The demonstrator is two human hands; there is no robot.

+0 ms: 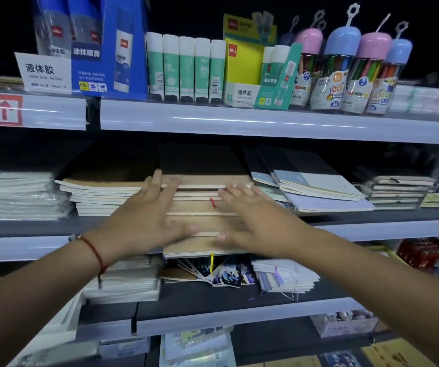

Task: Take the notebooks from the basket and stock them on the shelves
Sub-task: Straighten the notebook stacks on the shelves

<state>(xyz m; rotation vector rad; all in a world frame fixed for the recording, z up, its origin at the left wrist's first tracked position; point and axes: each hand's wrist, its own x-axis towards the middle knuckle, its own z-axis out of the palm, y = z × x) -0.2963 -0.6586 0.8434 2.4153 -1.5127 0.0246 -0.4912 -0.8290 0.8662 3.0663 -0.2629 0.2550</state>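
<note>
Both hands lay flat against a stack of kraft-cover notebooks (pixel 199 207) on the middle shelf (pixel 388 225). The left hand (pixel 144 221) pressed the stack's left front with fingers straight and spread, thumb pointing right along a lower edge. The right hand (pixel 252 221) pressed the right front likewise, fingers straight, gripping nothing. The stack's lower notebooks projected past the shelf lip toward the camera; the upper ones sat further back. A red ribbon marker (pixel 213 202) hung from the stack between the two hands, and a yellow one (pixel 212 260) hung below its bottom edge. A red cord bracelet (pixel 95 254) circled the left wrist. Another notebook pile (pixel 99 197) stood just beside the stack's left. Glue sticks (pixel 186 67) stood upright on the shelf above.
</note>
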